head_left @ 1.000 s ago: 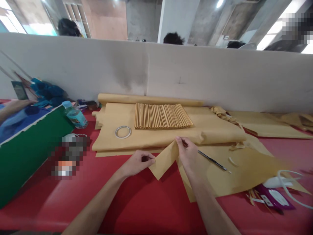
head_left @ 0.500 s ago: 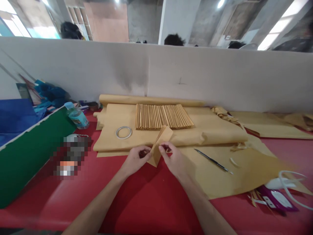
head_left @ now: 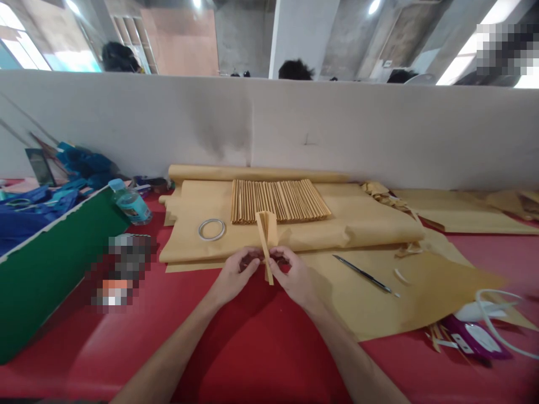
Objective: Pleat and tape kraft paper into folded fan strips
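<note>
A folded piece of brown kraft paper (head_left: 265, 235) stands upright between my two hands, its pleats fanning apart toward the top. My left hand (head_left: 240, 273) pinches it from the left, and my right hand (head_left: 291, 275) pinches it from the right; some fingertips are hidden behind the paper. Just beyond it lies a long row of narrow folded paper strips (head_left: 280, 201), packed side by side on larger brown paper (head_left: 379, 219). A roll of tape (head_left: 211, 220), seen as a thin ring, rests on that paper left of the row.
A black pen (head_left: 366, 275) lies on a brown sheet to the right. Farther right are a purple packet (head_left: 478, 339) and a white cable (head_left: 497, 292). On the left stand a bottle (head_left: 130, 203) and a green panel (head_left: 63, 269). A white partition (head_left: 168, 123) runs along the back.
Between my hands the folded paper has turned from a rightward slant to nearly upright, and its pleats now show edge-on. Both hands stay close to where they were, holding it.
</note>
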`<state>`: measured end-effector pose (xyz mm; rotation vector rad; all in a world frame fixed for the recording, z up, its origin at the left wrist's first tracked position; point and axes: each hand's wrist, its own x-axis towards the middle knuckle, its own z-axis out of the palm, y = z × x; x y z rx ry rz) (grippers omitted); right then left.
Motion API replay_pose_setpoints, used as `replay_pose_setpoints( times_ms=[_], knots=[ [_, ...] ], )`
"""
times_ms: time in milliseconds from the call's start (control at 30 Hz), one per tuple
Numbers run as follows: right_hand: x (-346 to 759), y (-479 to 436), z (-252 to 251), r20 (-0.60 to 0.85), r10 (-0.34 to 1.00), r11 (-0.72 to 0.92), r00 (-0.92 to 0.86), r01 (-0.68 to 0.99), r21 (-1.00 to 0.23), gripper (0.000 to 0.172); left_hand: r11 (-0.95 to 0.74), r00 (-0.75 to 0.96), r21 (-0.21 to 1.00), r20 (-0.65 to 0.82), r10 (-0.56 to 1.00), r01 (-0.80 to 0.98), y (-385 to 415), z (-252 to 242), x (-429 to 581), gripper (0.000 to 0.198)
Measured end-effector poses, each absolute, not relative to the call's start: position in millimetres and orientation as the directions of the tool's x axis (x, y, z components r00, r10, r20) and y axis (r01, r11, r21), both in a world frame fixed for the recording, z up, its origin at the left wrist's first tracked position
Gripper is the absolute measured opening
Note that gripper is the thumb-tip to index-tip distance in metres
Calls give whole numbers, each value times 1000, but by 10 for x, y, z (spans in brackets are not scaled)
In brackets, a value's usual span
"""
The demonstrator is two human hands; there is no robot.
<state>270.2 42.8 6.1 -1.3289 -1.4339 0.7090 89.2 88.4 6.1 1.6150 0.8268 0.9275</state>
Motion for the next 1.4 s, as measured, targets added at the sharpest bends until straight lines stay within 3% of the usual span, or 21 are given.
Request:
replay_pose_setpoints(
  times_ms=[167, 367, 567, 733, 933, 1033, 1133, 1267, 1333, 1400],
  knots=[
    [2671, 359, 165, 383, 919, 293, 92, 488, -822, 15, -133, 391, 988, 155, 907, -81, 889, 111, 895, 45],
    [2676, 308, 212, 475, 879, 333, 42, 657, -676, 18, -136, 439, 978, 193, 877, -158, 892, 135, 888, 33],
    [2691, 291, 197, 543, 840, 401, 3, 670, -625, 31, -175, 509, 976, 217, 833, -129, 851, 145, 896, 27],
    [2684, 287, 252, 489, 871, 323, 42, 699, -637, 19, -255, 550, 966, 234, 802, -39, 841, 135, 911, 19],
    [2655, 365, 144, 682, 718, 489, 137, 598, -635, 10, -270, 463, 962, 224, 857, 34, 851, 89, 909, 19],
    [2671, 374, 117, 752, 638, 529, 167, 615, -585, 9, -254, 410, 967, 230, 882, 2, 852, 89, 911, 33],
    [2684, 384, 97, 767, 622, 523, 159, 644, -558, 8, -263, 349, 964, 258, 901, -33, 850, 78, 910, 65],
    [2688, 417, 42, 728, 677, 499, 103, 662, -558, 19, -520, 202, 845, 492, 847, 122, 850, 56, 871, 89],
    [2694, 423, 25, 721, 690, 489, 64, 693, -530, 21, -656, 187, 705, 630, 754, 268, 851, 65, 841, 84],
    [2703, 413, 30, 724, 689, 479, 22, 736, -478, 21, -717, 249, 598, 679, 690, 359, 851, 84, 816, 66]
  ],
)
